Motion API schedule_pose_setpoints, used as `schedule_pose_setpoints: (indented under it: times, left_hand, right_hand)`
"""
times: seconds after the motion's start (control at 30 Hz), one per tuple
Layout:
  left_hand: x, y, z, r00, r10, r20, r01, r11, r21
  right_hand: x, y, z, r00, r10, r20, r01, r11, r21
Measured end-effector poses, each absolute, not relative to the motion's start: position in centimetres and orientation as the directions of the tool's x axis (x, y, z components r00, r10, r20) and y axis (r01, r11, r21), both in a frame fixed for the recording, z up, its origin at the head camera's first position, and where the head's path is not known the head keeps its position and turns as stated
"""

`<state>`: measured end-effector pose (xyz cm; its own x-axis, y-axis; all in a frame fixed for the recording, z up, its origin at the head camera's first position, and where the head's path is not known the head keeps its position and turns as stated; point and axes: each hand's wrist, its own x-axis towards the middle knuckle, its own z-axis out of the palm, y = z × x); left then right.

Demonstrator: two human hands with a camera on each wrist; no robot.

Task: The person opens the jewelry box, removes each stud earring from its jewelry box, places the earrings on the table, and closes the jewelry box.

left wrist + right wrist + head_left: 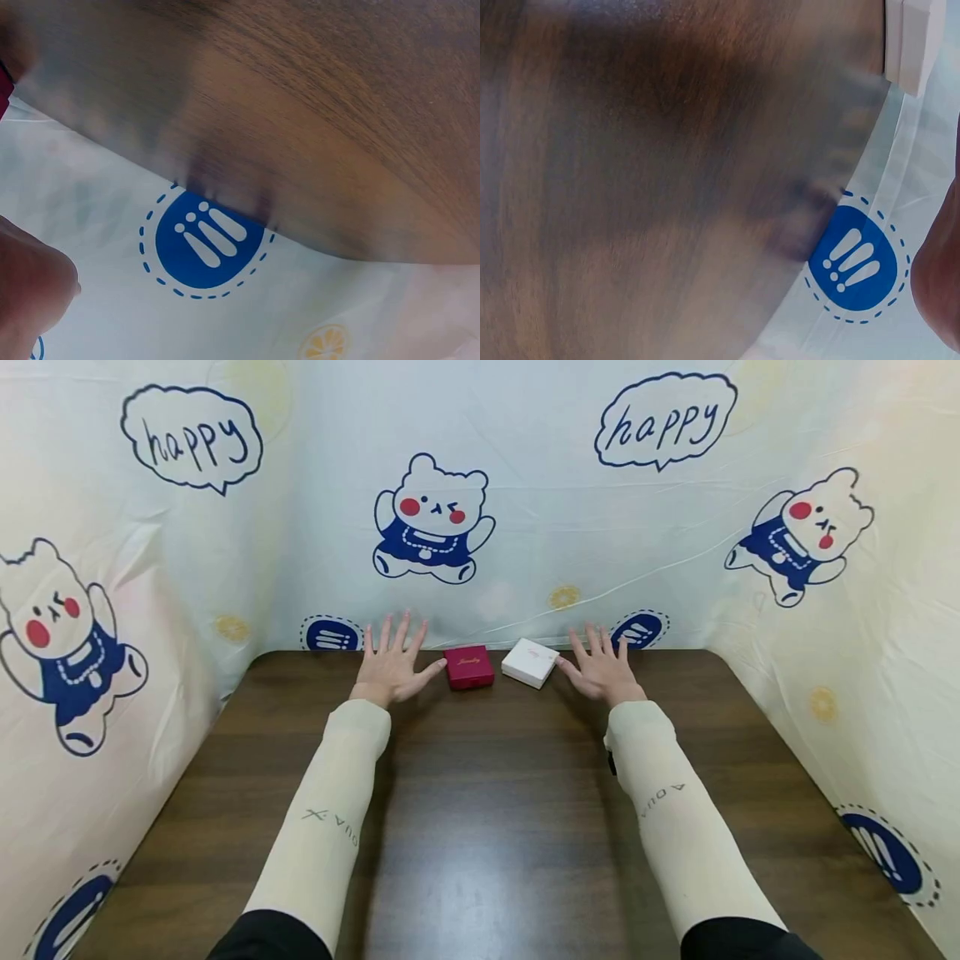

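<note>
Two small flat boxes lie side by side at the back of the table. The dark red box, with gold lettering on its lid, is on the left; the white box sits at an angle on the right. My left hand is spread with straight fingers, its thumb tip right at the red box's left side. Fingers spread too, my right hand has its thumb tip at the white box's right corner. In the right wrist view an edge of the white box shows at the top.
The brown wooden table ends just behind the boxes. A pale cloth printed with cartoon bears and lettering hangs behind it and along both sides. White sleeves cover both forearms.
</note>
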<state>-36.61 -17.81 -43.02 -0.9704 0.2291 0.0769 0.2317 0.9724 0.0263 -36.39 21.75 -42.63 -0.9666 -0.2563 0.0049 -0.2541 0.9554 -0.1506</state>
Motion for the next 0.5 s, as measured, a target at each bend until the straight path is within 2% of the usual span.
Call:
schedule_pose_setpoints:
  times: [0.3, 0.5]
  left_hand:
    - [-36.65, -17.67, -43.08, -0.972, 0.222, 0.073, 0.225, 0.974, 0.036]
    - [-36.27, -17.63, -42.95, -0.976, 0.207, 0.068, 0.213, 0.974, 0.081]
  right_hand:
    - [-36.74, 21.85, -43.14, -0.973, -0.232, -0.008, -0.228, 0.962, -0.149]
    - [-36.65, 21.85, -42.91, -0.975, -0.224, -0.002, -0.22, 0.956, -0.193]
